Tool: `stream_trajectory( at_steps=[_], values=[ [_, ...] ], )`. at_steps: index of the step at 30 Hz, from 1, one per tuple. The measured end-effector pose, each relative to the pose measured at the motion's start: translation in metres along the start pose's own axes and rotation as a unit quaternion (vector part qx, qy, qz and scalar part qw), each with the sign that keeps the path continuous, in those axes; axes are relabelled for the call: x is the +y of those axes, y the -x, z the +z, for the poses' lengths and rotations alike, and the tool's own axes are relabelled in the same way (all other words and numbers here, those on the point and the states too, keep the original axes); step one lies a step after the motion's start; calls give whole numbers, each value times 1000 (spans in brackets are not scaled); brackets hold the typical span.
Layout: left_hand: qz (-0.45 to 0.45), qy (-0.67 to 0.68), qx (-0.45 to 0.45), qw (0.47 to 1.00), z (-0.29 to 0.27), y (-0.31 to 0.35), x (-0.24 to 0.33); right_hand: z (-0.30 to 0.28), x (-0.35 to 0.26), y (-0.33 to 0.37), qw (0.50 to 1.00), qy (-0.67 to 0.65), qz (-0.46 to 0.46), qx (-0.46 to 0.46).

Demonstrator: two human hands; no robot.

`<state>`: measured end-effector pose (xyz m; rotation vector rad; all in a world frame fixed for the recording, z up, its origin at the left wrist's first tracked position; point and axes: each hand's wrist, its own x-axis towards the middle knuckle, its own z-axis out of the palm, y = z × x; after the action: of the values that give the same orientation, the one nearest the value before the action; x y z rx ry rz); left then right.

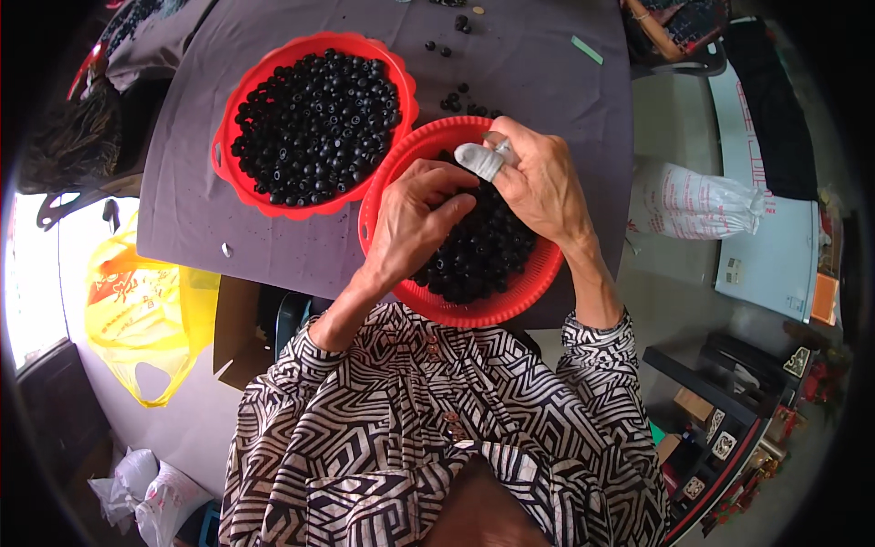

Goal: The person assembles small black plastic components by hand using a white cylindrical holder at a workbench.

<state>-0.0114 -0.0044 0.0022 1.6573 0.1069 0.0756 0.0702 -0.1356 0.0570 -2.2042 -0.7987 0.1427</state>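
Note:
A red basin (pixel 483 312) stands at the table's near edge, partly filled with small round black berry-like pieces (pixel 474 260). Over it, my left hand (pixel 415 219) is closed in a pinch, with something dark at its fingertips that is too small to name. Close beside it, my right hand (pixel 542 182) is curled, and a white wrap (pixel 480 161) covers one of its digits. Its fingers hide whatever they may hold. To the left, a scallop-edged red tray (pixel 412 87) is full of similar black pieces, many with a pale ring mark.
Loose black pieces (pixel 453 102) lie on the grey-covered table (pixel 273 242), near a green strip (pixel 587 49). A yellow plastic bag (pixel 137 310) hangs at the left. Another person's arm (pixel 656 32) shows at the far right, above a white sack (pixel 684 202).

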Motion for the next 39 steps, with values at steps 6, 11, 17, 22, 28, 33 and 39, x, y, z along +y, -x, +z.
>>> stream_trajectory(
  at_steps=[6, 11, 17, 22, 28, 33, 39],
  values=[
    [137, -55, 104, 984, 9, 2, 21, 11, 2, 3, 999, -20, 32, 17],
    [167, -67, 150, 972, 9, 8, 22, 25, -9, 5, 992, -95, 51, 63],
    [154, -19, 179, 971, 7, 4, 21, 35, -16, 5, 978, -166, 77, 105],
    [169, -12, 165, 972, 0, 0, 22, 36, -16, 6, 970, -203, 93, 99],
    [206, -49, 137, 968, 2, 4, 25, 28, -15, 8, 969, -211, 108, 74],
    [273, -76, 90, 955, 7, 7, 25, 25, -20, 6, 965, -190, 130, 122],
    [252, -73, 159, 952, 4, 4, 28, 25, -14, 6, 981, -77, 27, 176]
  ],
)
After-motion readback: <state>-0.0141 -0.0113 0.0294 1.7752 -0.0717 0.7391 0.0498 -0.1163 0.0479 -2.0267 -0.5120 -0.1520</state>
